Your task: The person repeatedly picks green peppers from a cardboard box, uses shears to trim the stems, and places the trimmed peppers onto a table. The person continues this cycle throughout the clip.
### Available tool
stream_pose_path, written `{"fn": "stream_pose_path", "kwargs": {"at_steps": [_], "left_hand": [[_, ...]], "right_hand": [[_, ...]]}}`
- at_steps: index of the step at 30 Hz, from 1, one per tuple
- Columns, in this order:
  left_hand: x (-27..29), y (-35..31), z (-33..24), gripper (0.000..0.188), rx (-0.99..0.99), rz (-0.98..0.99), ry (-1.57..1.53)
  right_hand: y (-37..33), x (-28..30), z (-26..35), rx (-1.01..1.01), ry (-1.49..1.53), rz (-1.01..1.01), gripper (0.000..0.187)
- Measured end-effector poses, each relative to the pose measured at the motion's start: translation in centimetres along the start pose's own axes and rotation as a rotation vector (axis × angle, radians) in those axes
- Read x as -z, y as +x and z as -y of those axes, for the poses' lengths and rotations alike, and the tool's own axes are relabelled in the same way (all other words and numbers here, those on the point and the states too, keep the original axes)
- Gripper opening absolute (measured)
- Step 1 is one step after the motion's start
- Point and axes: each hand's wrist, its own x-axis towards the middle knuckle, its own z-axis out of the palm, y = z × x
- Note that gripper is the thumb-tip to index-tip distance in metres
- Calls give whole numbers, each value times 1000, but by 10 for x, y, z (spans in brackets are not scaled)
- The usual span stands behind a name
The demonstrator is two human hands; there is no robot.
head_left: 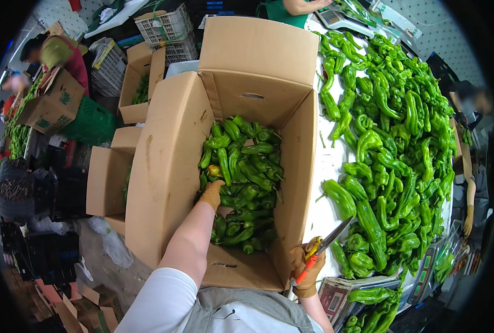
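My left hand (pixel 211 195), in a tan glove, reaches down into a large cardboard box (pixel 169 172) of long green peppers (pixel 252 172). Its fingertips are hidden among them, so I cannot tell whether they grip one. A green pepper (pixel 223 165) and an orange-yellow pepper (pixel 214 171) lie right by those fingertips. Over the box's right near edge, my right hand (pixel 309 269), also gloved, is closed around scissors (pixel 312 261) with orange and yellow handles. Their blades point up and right, toward a big heap of green peppers (pixel 391 144) on the white table (pixel 327 158).
A scale (pixel 335 302) with peppers on it stands at the table's near edge. Smaller cardboard boxes (pixel 105 180) and stacked grey crates (pixel 166 28) are at the left and back. Other people (pixel 64 55) work nearby; one person's arm (pixel 305 5) shows at the far side.
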Motion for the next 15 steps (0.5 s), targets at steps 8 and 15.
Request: {"fn": "stream_pose_path", "kwargs": {"at_steps": [8,15], "left_hand": [[-64,-110,-51,64,-399,219,332],[-105,-191,-65,53,-855,302,439]], "right_hand": [[4,-3,-3,-57,136,-118,35],[2,-3,15,-148,168,-4,23]]}}
